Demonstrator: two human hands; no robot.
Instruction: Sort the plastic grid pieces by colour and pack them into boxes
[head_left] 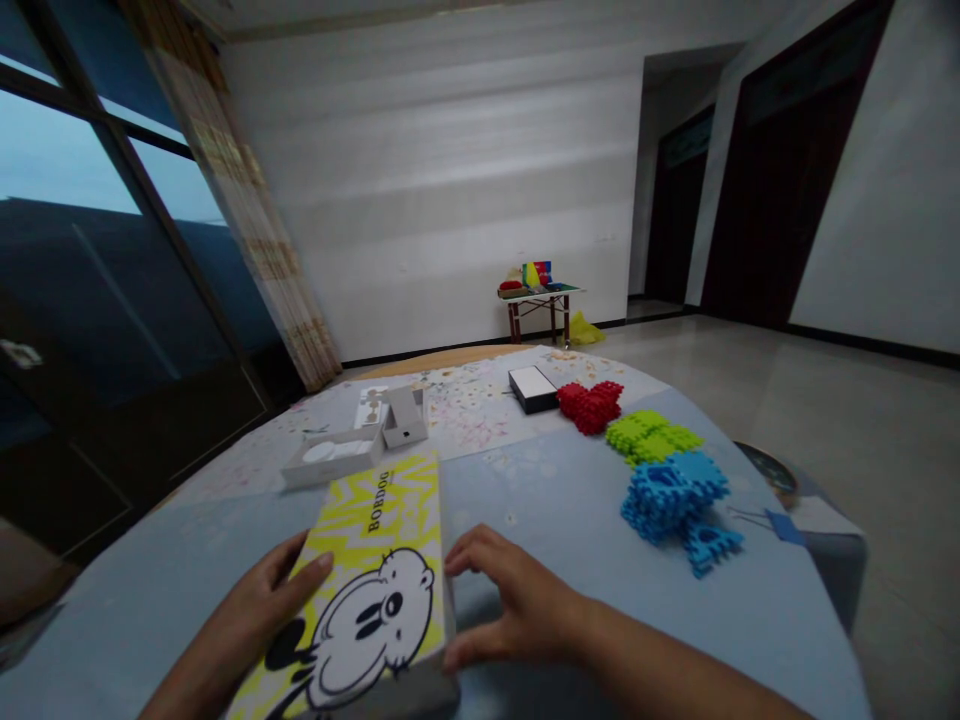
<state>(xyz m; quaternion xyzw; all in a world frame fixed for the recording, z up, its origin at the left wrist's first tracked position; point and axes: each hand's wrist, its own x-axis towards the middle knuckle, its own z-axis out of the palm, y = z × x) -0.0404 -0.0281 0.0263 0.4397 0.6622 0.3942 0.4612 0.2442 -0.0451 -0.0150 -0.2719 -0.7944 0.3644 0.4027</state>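
Observation:
A yellow-and-white cardboard box [382, 590] marked BOBDOG, with a cartoon dog face on its top, lies directly before me at the near side of the table. My left hand [262, 600] grips its left edge, thumb across the top and the other fingers partly hidden along the side. Against the right side rests my right hand [510, 600], its fingertips and thumb spread along the edge and touching it. The underside of the box is out of sight.
Behind the box stand an open white box [330, 460] and a small white box [405, 415]. Further right are a black-and-white box [532, 388], then red [591, 405], green [651, 436] and blue [675, 497] interlocking pieces. A small table [540, 293] stands by the wall.

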